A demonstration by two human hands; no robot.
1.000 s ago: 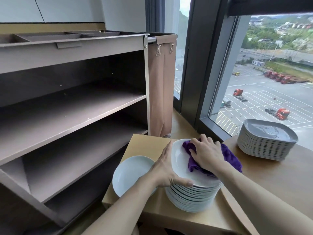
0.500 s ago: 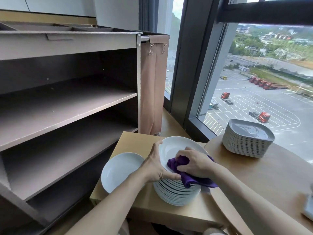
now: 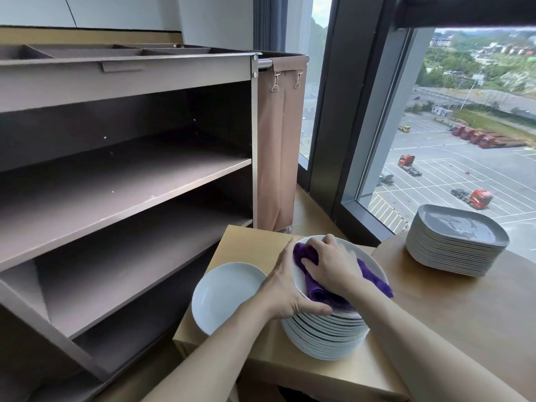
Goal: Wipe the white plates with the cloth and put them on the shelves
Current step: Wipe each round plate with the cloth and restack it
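Observation:
A tall stack of white plates (image 3: 324,338) stands on a small wooden table (image 3: 249,245). My left hand (image 3: 287,288) grips the left rim of the top plate (image 3: 368,259), thumb curled over its near edge. My right hand (image 3: 330,265) presses a purple cloth (image 3: 316,288) into that plate's bowl, fingers bent over the cloth. A single white plate (image 3: 226,294) lies to the left of the stack. The brown shelves (image 3: 124,181) of a cart stand open at the left with nothing on them.
A stack of grey squarish plates (image 3: 455,242) sits on a round wooden table (image 3: 464,314) at the right, by the window. A tan cloth bag (image 3: 278,146) hangs on the cart's right end, behind the small table.
My right hand has slid the purple cloth from the near edge of the top plate toward its far left part. My left hand keeps its hold on the rim.

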